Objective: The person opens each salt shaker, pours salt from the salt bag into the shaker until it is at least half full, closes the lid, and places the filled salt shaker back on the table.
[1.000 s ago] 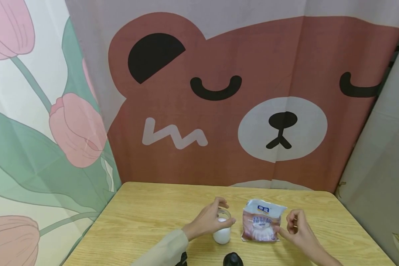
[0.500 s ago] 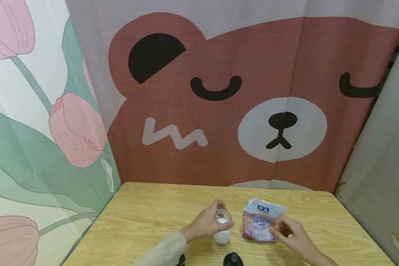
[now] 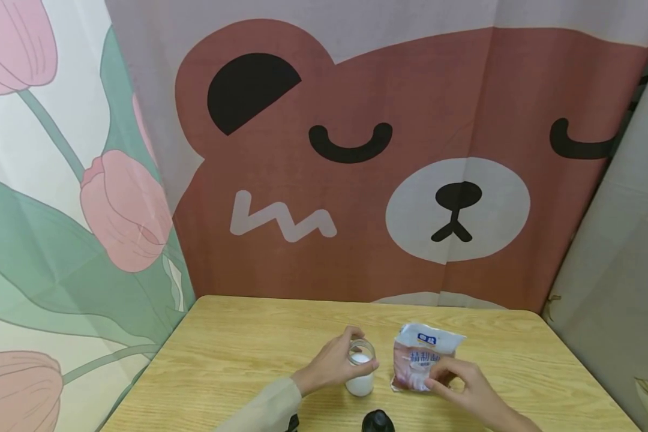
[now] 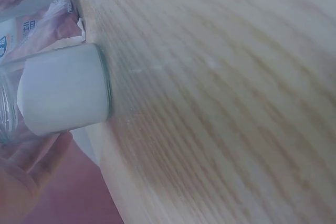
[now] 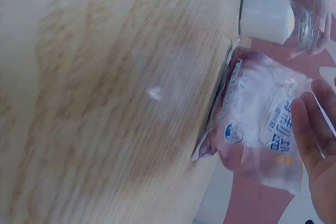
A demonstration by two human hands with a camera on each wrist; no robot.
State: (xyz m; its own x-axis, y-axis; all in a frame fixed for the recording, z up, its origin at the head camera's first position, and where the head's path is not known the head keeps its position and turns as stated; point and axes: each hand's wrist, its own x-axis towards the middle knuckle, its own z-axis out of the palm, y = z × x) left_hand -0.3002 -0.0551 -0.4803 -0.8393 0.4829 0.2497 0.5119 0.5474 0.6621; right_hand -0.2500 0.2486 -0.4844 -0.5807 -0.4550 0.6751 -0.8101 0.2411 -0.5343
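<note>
A clear glass jar [image 3: 360, 384] stands upright on the table, its lower part filled with white contents and its mouth uncovered. My left hand [image 3: 326, 362] holds the jar near its neck, thumb in front and fingers behind. To the right stands a plastic bag [image 3: 417, 355], pale blue at the top and pinkish below, with Chinese print. My right hand [image 3: 467, 389] is in front of the bag's lower right side, overlapping it in the head view. In the right wrist view its loosely bent fingers [image 5: 304, 124] lie beside the bag's printed face, with nothing between them.
A black-topped object [image 3: 378, 422] stands at the near edge of the head view, in front of the jar. The wooden table [image 3: 248, 336] backs onto a bear-print curtain [image 3: 281, 180]. A tulip-print curtain [image 3: 59, 240] hangs on the left.
My right hand has moved left from the bag's right edge to in front of its lower part. My left hand's fingers have drawn closer round the jar's neck. Jar and bag stay put.
</note>
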